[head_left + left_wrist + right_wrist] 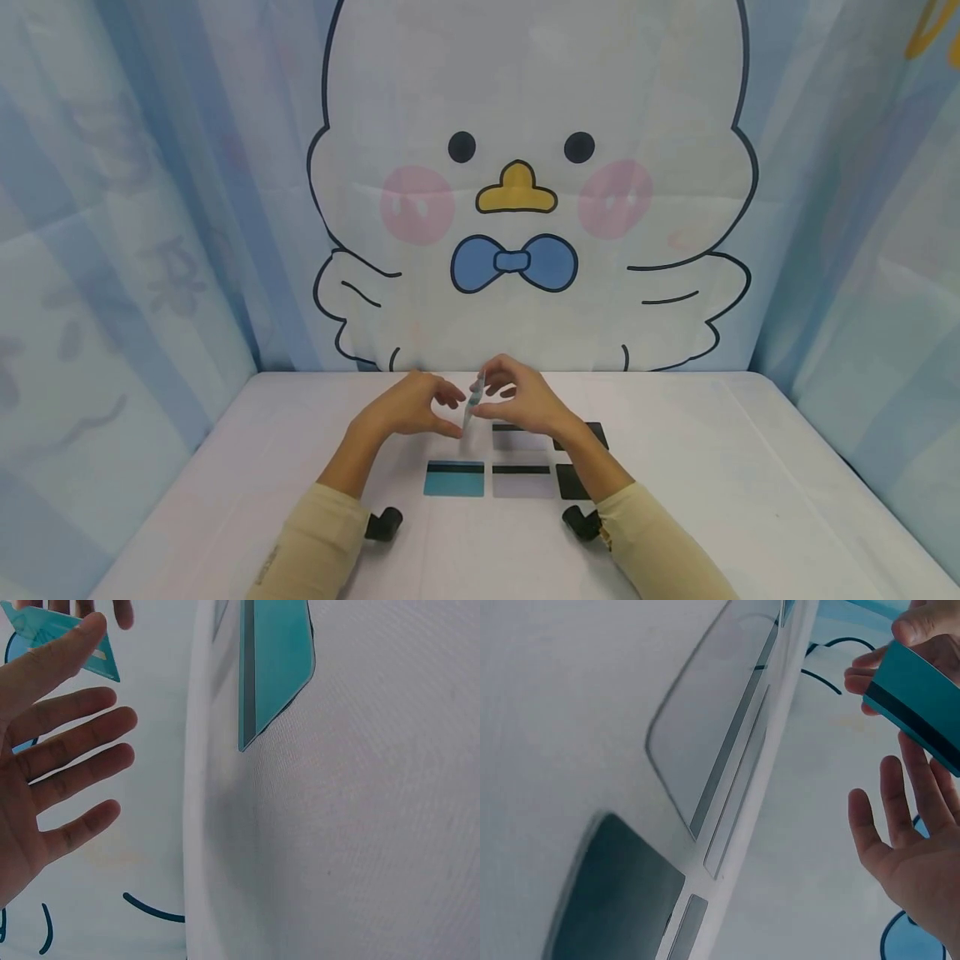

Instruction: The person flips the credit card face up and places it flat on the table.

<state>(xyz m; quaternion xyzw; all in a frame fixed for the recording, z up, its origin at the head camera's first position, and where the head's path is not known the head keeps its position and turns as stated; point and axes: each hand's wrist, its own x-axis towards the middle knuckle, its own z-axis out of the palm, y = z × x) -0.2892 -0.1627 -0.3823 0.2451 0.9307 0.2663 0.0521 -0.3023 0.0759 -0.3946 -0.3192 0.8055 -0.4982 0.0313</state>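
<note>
My right hand (525, 398) holds a teal card (919, 705) with a dark stripe, raised above the table. It stands upright, edge-on in the head view, with its striped face towards the right hand. My left hand (411, 405) is on the card's other side, its thumb tip right at the card's lower end. Spread, mostly straight left fingers (82, 742) show in the left wrist view, where the thumb overlaps the card. A second teal striped card (454, 481) lies flat on the table, nearer to me than the hands.
Two pale striped cards, a front one (521, 485) and a back one (513, 438), lie right of the teal one. Further right are two black cards, front (572, 483) and back (597, 433), partly under my right forearm. A printed curtain (525, 317) hangs behind the table (712, 467).
</note>
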